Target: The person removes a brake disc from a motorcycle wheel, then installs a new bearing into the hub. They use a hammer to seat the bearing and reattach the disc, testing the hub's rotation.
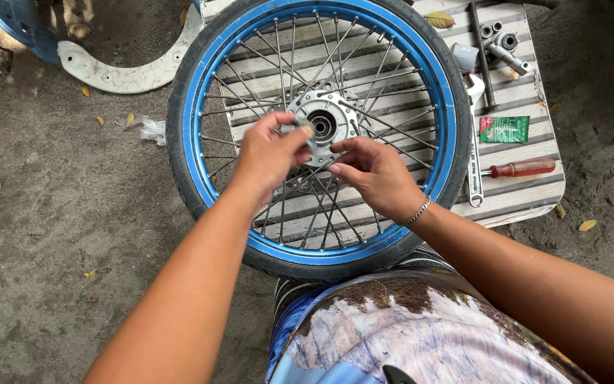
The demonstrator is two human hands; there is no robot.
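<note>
Left hand (270, 151), centre of frame: fingertips pinched on a small ring-shaped part (305, 129), probably a bearing or seal, held just beside the hub bore. Right hand (372, 171), just right of centre: fingers curled loosely, tips near the hub flange and spokes; cannot tell whether anything is gripped. Metal bracelet (418, 211) on that wrist.

Small part: likely light, rigid, possibly greasy and slippery; best held by the outer edge between thumb and fingertips.

Hub (327, 122), upper centre: bare metal, open bore, stiff. Spoked motorcycle wheel (421, 64) with blue rim and black tyre, lying flat, filling the upper middle of frame. Judged heavy and stiff; tyre or rim for lifting, never the thin spokes.

Wooden slatted board (527, 192) beneath the wheel, upper right.

Packages and loose items on the board, right side:
- Green flat rectangular sachet (504, 129) with red corner and white print, right of the rim.
- Red-handled screwdriver (521, 168), below the sachet.
- Long spanner (475, 167), against the tyre edge.
- Axle rod (482, 60) and metal spacers (507, 48), top right.

White plastic fairing piece (119, 73), upper left, on dirt ground (51, 213) with scattered dry leaves.
</note>
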